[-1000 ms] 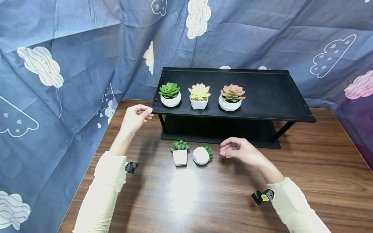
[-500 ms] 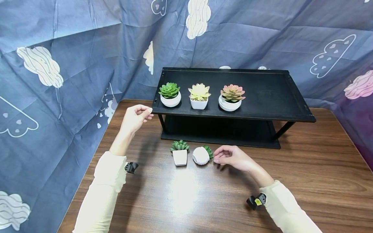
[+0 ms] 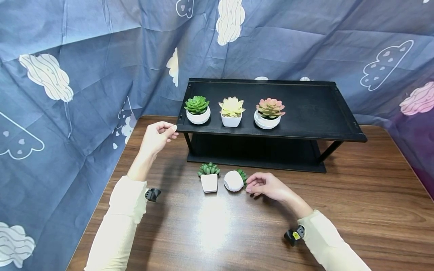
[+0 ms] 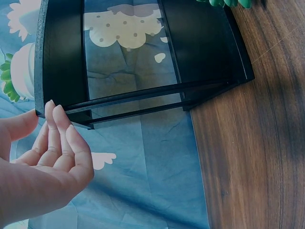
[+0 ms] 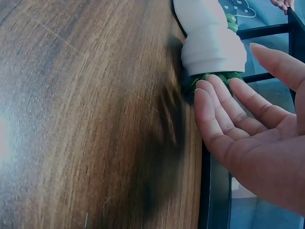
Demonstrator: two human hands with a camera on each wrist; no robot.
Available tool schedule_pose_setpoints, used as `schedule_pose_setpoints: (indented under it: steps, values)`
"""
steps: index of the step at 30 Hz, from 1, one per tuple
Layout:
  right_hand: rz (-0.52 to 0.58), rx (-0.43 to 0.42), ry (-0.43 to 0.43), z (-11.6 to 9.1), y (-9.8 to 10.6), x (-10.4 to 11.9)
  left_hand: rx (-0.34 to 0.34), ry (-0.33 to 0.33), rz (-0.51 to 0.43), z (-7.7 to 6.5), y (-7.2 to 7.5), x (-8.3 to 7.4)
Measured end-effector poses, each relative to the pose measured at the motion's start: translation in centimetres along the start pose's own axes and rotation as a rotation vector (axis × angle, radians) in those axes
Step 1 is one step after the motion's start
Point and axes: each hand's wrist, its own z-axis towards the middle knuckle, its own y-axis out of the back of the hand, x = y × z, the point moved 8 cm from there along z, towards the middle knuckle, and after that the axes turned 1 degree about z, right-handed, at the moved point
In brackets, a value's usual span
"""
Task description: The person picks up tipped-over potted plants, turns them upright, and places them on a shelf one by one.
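Note:
My left hand point(image 3: 158, 136) pinches the front left corner of a black two-tier shelf point(image 3: 312, 113), thumb on one side of the board and fingertips on the other in the left wrist view. On the wooden table, a small succulent in a round white pot point(image 3: 233, 181) lies on its side, leaves pointing right. Just right of those leaves is my right hand point(image 3: 268, 186), thumb apart from the loosely bent fingers point(image 5: 224, 119); whether they touch the leaves I cannot tell. A second succulent, in a square white pot point(image 3: 209, 183), lies to the left.
On the shelf's top tier stand a green succulent point(image 3: 197, 109), a yellow one point(image 3: 232, 112) and a pinkish one point(image 3: 269, 113) in white pots. A blue cloud-patterned cloth point(image 3: 288, 45) hangs behind. The brown wooden table point(image 3: 366, 188) reaches around the shelf's right side.
My right hand has moved left and slightly toward me, up to the leaves of the round-potted succulent. My left hand stays at the shelf corner, and the plants have not moved.

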Motion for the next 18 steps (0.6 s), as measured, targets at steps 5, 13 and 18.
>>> schedule_pose_setpoints:
  steps: [5,13,18]
  values:
    - [-0.007,0.003,-0.008,0.07,0.06,-0.10,0.001,0.002,0.001,0.01,0.02,0.05]
    - [-0.008,-0.013,-0.040,0.34,0.18,-0.39,0.002,-0.001,0.002,0.02,0.00,0.06]
    - [-0.012,-0.037,-0.067,0.66,0.42,-0.51,0.002,0.001,0.000,0.02,-0.02,0.07]
